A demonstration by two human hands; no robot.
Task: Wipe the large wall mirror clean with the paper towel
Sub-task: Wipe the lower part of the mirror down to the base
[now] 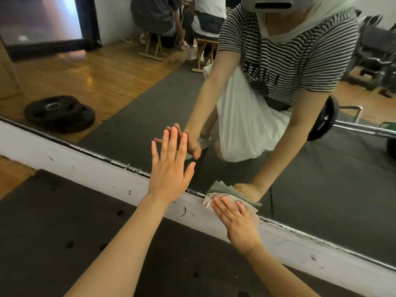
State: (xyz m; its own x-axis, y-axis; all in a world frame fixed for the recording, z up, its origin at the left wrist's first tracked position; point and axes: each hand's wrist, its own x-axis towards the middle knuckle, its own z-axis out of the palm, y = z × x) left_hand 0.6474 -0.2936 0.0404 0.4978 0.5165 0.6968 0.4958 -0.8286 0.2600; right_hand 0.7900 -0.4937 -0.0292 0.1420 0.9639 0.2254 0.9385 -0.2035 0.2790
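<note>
— Head view, looking down along a wall mirror [150, 108] in a gym: what are the hands doing?

— The left hand [171, 168] is flat against the glass near its lower edge, fingers straight and spread, meeting its own reflection. The right hand [237, 221], lower and to the right, presses a crumpled paper towel [211, 197] with straight fingers against the mirror's bottom edge, where glass meets the white baseboard [85, 166]. The two hands are well apart.

— And the towel itself?

— Bunched under the right fingers, partly on the glass and partly over the top of the baseboard — its reflection shows just beyond it.

— What else is in frame?

— A dark floor mat [64, 243] on the near side, dotted with small marks. In the reflection: a person in a striped shirt leaning forward, black weight plates [60, 113] stacked on wood flooring at far left, a loaded barbell [342, 125] at right, and seated people on wooden stools in the far background.
</note>
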